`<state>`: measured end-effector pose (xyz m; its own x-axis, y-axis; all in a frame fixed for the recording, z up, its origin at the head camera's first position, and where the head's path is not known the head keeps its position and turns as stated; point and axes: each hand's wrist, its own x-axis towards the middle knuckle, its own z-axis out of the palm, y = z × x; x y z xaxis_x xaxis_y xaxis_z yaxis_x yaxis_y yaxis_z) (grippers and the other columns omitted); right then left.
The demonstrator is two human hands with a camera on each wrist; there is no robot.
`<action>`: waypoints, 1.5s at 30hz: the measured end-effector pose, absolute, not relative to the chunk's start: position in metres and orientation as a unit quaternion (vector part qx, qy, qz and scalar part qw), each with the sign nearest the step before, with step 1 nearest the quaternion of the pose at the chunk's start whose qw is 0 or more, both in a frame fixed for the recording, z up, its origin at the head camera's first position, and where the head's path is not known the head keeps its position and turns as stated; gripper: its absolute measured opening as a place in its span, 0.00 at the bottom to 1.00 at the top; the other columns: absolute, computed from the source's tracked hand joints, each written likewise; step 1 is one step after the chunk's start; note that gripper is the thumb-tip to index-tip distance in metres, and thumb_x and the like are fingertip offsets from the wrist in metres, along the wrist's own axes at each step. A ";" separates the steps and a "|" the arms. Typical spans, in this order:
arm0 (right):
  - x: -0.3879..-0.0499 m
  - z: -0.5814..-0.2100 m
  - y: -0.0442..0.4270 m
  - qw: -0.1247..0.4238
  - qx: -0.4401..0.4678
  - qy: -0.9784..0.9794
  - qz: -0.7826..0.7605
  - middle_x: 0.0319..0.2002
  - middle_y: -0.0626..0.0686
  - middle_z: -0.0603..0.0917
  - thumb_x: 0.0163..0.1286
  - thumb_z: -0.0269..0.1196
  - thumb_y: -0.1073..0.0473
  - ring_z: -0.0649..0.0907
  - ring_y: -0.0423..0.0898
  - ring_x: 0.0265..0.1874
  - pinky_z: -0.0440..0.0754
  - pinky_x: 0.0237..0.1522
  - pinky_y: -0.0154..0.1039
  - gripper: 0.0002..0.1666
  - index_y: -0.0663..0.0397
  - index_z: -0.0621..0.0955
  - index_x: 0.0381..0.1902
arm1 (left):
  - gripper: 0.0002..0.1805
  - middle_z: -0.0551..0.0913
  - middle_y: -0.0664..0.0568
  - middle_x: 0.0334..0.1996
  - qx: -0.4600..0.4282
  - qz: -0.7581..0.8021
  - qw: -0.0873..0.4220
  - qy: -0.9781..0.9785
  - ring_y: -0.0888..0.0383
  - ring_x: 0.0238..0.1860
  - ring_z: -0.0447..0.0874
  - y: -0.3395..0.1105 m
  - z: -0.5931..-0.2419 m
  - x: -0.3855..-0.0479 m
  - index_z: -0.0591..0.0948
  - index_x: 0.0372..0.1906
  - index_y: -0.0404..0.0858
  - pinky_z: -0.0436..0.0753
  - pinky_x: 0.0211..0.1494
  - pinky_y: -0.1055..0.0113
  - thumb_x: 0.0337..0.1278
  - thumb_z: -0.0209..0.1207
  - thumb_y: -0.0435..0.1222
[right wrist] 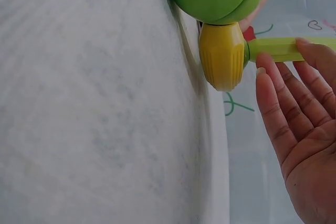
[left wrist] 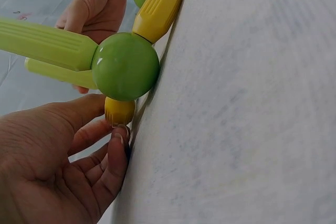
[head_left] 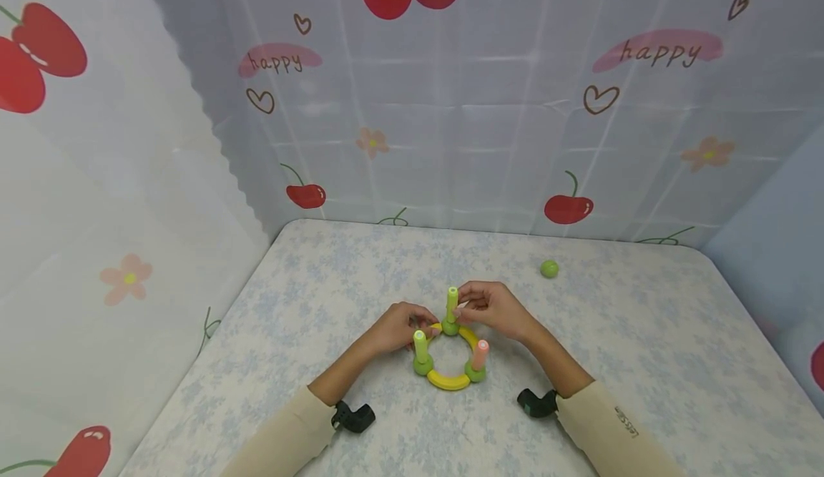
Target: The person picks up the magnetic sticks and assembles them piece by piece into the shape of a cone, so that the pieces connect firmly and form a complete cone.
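Observation:
A ring of yellow curved rods [head_left: 448, 381] and green balls [head_left: 423, 366] lies on the table, with a straight rod standing on each ball. Two of these are light green and one is a salmon rod [head_left: 481, 355]. My left hand [head_left: 399, 327] pinches the ring's left yellow curved rod [left wrist: 119, 110] between thumb and fingers, beside the left ball. At the back, my right hand [head_left: 494, 310] holds the upright light green rod [head_left: 453, 304] between thumb and fingertips. That rod meets the back green ball [head_left: 450, 327].
A loose green ball [head_left: 549, 269] lies toward the back right of the table [head_left: 347, 262], which has a pale floral cover. Printed curtains [head_left: 450, 105] stand behind and to the sides. Each wrist carries a black camera [head_left: 352, 418].

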<state>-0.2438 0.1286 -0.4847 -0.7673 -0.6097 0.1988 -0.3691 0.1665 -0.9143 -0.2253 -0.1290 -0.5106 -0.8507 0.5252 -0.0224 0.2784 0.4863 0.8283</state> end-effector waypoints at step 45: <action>-0.286 -0.484 0.243 -0.118 -0.131 0.866 -0.468 0.66 0.63 0.76 0.68 0.71 0.56 0.73 0.62 0.66 0.69 0.68 0.59 0.32 0.60 0.77 0.67 | 0.12 0.84 0.52 0.30 0.234 0.452 0.131 0.850 0.60 0.19 0.78 -0.130 -0.513 -0.225 0.88 0.48 0.39 0.82 0.23 0.65 0.66 0.66 0.40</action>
